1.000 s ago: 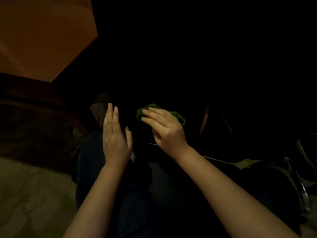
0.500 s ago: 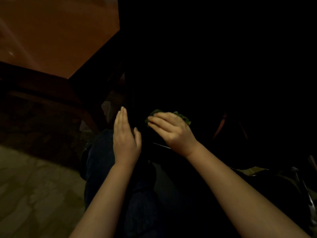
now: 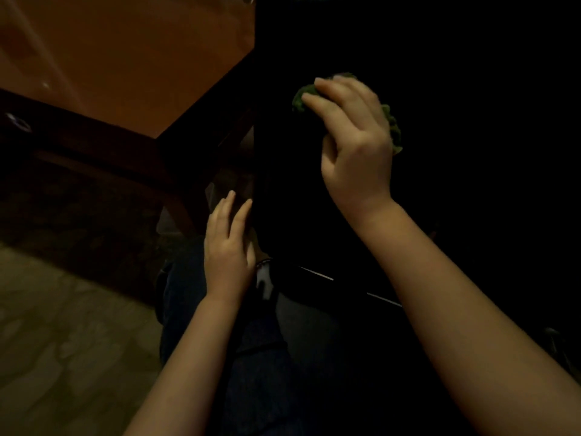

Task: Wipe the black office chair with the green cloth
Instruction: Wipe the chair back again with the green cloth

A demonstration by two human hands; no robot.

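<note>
My right hand (image 3: 355, 143) grips the bunched cloth (image 3: 393, 127) on the chair (image 3: 283, 171) back, upright straight ahead. My left hand (image 3: 228, 247), fingers straight, empty, sits lower by its left edge. Right is placed to wipe.

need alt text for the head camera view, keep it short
A person's right hand holds a bunched green cloth against a black office chair in dim light. The open left hand is near the chair's edge, beside an orange-brown table.
</note>
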